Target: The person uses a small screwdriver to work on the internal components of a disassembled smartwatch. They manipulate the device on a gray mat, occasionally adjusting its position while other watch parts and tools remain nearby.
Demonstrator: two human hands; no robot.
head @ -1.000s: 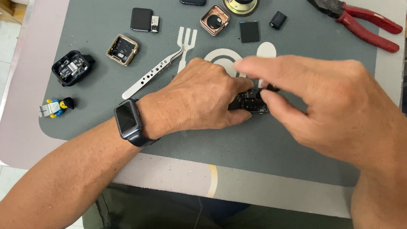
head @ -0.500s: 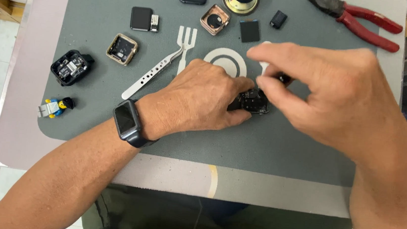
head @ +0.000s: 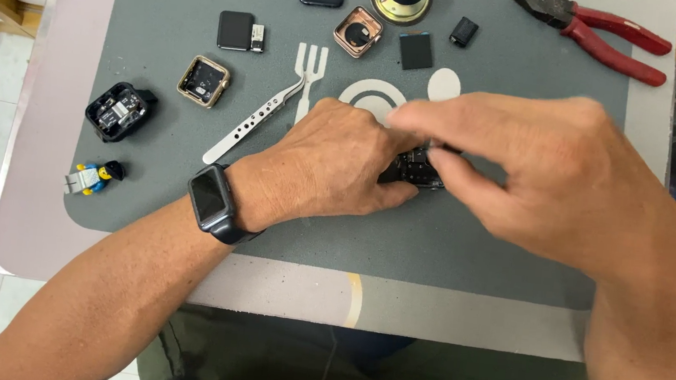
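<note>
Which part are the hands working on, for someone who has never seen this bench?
On the grey mat, look just right of centre, where the left hand and right hand meet. Pinched between them is a small black module. Unlike the loose parts farther back, it alone is being held.

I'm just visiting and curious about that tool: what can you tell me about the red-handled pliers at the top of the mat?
The pliers have two red, seemingly plastic-coated handles and a dark metal head with its jaws closed. They lie flat at the far right corner of the grey work mat, head pointing left, handles spreading slightly toward the right edge. Nothing touches them; both hands work well below them, and the nearest part is a small black block to their left.
</note>
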